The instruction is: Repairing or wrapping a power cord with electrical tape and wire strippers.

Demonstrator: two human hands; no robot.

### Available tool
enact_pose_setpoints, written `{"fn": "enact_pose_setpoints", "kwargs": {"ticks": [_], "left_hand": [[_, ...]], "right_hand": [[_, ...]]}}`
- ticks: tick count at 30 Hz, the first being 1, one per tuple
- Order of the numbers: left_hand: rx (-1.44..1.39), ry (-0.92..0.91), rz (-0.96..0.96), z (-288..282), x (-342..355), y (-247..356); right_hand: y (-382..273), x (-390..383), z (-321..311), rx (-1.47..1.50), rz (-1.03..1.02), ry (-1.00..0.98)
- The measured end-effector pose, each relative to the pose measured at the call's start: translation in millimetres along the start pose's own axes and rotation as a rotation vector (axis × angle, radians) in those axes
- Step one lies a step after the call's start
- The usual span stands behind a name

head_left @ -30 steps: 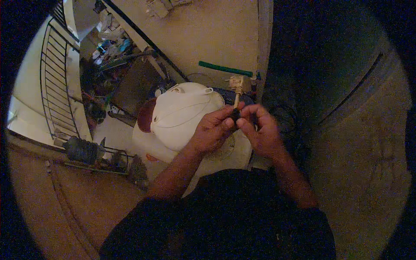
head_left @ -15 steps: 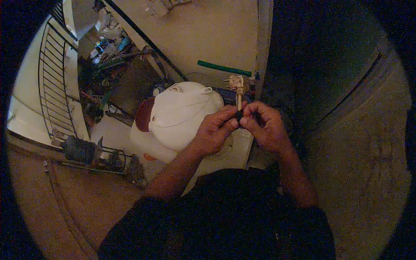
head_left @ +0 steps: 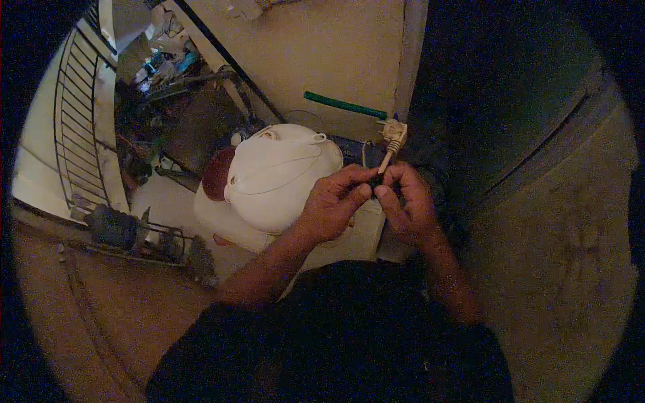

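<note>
A pale power plug [head_left: 395,132] with metal pins stands up above my two hands, its ribbed neck running into a pale cord [head_left: 385,164]. My left hand [head_left: 341,205] pinches the cord's lower part between thumb and fingers. Opposite it, my right hand [head_left: 410,200] is closed on the same spot, the thumbs almost meeting. Something small and dark shows between the fingertips; its kind I cannot make out. Just left of my hands sits a large white rounded plastic vessel [head_left: 279,178] with a thin wire across it.
A reddish-brown round container [head_left: 217,176] stands beside the white vessel, both on a light surface [head_left: 366,245]. Behind lies a green tube [head_left: 346,105] against the wall. A black metal railing [head_left: 75,114] and cluttered items [head_left: 164,64] fill the far left.
The plug has tipped to the right and a little lower, and its cord now slants. Both hands keep their pinch in nearly the same place.
</note>
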State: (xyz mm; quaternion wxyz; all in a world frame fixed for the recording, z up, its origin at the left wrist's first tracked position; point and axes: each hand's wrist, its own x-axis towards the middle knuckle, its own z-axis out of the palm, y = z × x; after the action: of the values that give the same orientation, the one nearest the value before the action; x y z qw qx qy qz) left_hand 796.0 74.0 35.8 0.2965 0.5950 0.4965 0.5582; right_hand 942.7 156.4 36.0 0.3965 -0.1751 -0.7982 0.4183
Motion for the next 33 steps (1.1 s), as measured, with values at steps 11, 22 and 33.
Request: {"fn": "enact_pose_setpoints", "kwargs": {"ticks": [11, 22, 33], "left_hand": [[-0.079, 0.048, -0.081, 0.1, 0.3, 7.0], [-0.189, 0.049, -0.205, 3.9, 1.6, 10.6], [-0.348, 0.033, -0.106, 15.9, -2.3, -7.4]], "right_hand": [[-9.7, -0.9, -0.7, -0.061, -0.053, 0.183], [-15.1, 9.5, -7.1, -0.294, -0.170, 0.002], [-11.4, 0.9, -10.3, -0.197, -0.151, -0.063]]}}
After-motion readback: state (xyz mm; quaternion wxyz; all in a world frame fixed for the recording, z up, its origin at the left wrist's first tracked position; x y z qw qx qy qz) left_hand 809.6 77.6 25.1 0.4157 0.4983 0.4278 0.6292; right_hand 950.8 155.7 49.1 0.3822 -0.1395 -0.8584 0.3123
